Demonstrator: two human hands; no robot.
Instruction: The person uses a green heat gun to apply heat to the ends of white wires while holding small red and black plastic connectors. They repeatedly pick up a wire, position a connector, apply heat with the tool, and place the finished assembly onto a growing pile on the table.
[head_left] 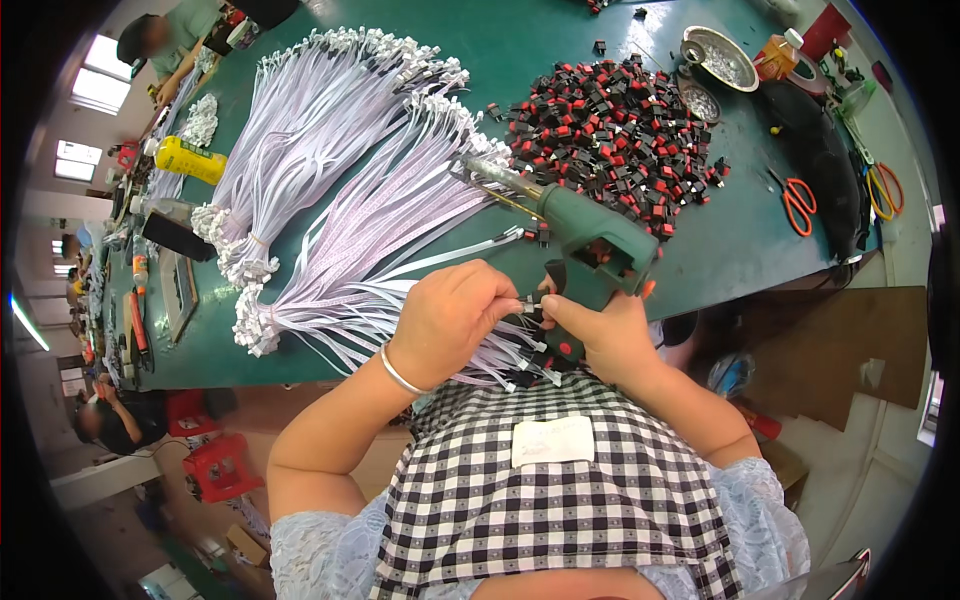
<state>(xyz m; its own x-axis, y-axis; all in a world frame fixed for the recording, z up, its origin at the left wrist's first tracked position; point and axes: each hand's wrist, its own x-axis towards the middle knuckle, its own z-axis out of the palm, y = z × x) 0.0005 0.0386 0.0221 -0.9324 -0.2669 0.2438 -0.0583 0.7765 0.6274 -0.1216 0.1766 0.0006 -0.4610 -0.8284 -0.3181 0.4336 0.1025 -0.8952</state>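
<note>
My left hand point(452, 318), a bangle on its wrist, is closed in a pinch on the end of a white flat cable, where a small pale connector point(529, 303) shows at the fingertips. Meeting it there is my right hand point(604, 335), thumb and fingers pressed together; what they grip is mostly hidden. A small dark piece point(554, 274) stands up just above the fingertips. Directly over my right hand lies a green heat gun point(605, 238), its metal nozzle toward the upper left. Below and behind both hands, loose cable ends point(520, 365) hang near the table edge.
Bundles of white flat cables point(310, 130) spread across the green table point(735, 260). Beyond the heat gun rises a heap of black and red connectors point(610, 135). Farther right are a metal bowl point(718, 60) and orange-handled scissors point(798, 205). A yellow bottle point(190, 160) stands left.
</note>
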